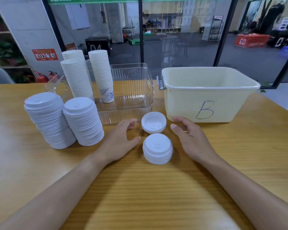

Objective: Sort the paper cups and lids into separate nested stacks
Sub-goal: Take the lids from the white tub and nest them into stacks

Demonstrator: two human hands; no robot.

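Note:
Two small piles of white lids lie between my hands on the wooden table: an upside-down pile farther away and a right-side-up pile closer to me. My left hand is open just left of them, and my right hand is open just right of them; neither touches a lid. Two tall lid stacks stand at the left. Three tall stacks of white paper cups stand in a clear plastic bin.
A pale yellow tub marked "B" stands at the right, close to my right hand. The table reaches toward me. Glass walls and a gym floor lie behind.

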